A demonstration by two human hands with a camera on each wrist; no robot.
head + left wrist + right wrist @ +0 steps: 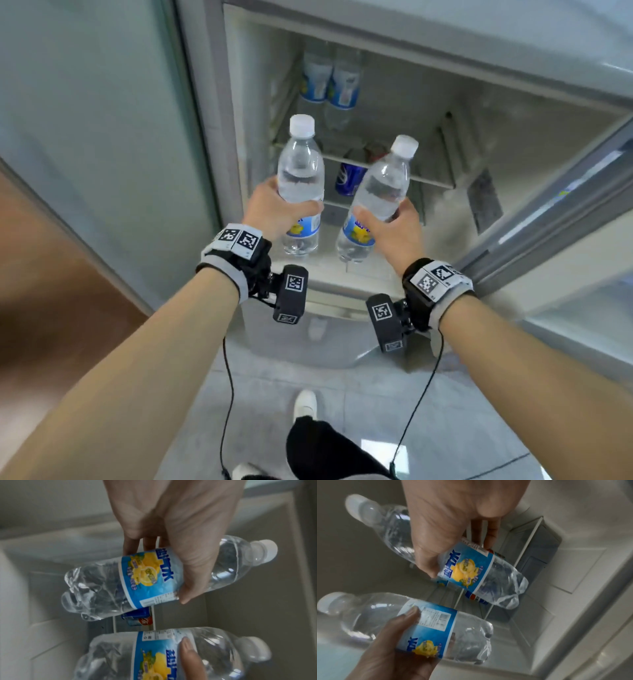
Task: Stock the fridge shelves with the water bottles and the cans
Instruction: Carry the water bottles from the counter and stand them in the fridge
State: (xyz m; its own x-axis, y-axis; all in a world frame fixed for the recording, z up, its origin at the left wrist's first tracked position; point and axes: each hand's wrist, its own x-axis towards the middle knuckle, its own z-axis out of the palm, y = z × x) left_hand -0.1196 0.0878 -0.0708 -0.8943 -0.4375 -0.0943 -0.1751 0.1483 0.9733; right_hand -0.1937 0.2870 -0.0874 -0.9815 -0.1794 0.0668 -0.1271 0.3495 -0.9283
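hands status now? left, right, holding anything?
Left hand: grip closed around a clear plastic water bottle with white cap.
Right hand: grip closed around a second, matching clear bottle.

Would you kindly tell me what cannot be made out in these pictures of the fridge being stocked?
- Cans on the lower shelf: the blue can and a red one beside it are half hidden in the head view by the bottle in the right hand; the count is unclear.
- Two bottles on the upper shelf: labels blurred, unreadable.
- Fridge door: cut off by the frame edges.
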